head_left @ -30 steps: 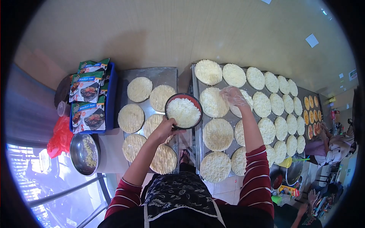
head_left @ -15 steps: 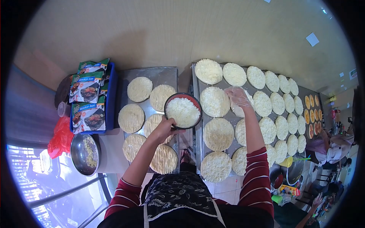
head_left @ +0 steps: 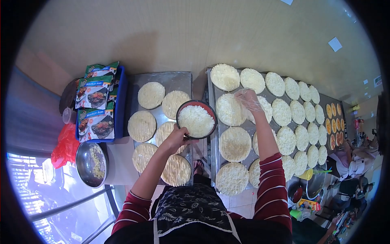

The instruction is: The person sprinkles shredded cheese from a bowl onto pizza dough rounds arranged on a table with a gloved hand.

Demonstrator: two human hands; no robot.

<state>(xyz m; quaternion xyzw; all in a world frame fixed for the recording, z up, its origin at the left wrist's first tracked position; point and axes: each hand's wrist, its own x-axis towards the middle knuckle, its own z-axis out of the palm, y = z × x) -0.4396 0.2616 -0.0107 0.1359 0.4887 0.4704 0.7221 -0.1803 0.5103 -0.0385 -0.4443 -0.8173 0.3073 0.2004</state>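
My left hand (head_left: 175, 137) grips the rim of a round bowl (head_left: 214, 129), dark outside and red inside, with its thumb over the edge. White shredded topping, like grated cheese (head_left: 196, 120), fills much of the bowl. In a clear plastic glove, my right hand (head_left: 248, 101) is over the right-hand table, its fingers drawn together and pointing left. Under its fingertips lies the right side of a round flat dough base (head_left: 230, 110) strewn with white topping. Another base (head_left: 263, 109) is partly hidden behind that hand and forearm. Whatever the fingers hold is too small to make out.
More topped bases (head_left: 235, 143) fill the right metal table. Several cream-striped bases (head_left: 176, 170) lie on the left table (head_left: 134, 81). Beside it are a blue crate (head_left: 120, 101) of food packets (head_left: 94, 91), a steel bowl (head_left: 81, 171) and a red plastic bag (head_left: 65, 146). People (head_left: 357, 156) work far right.
My right hand has shifted slightly left, from the second base toward the right edge of the first, and its fingers look more bunched. The bowl stays in my left hand, almost unmoved.
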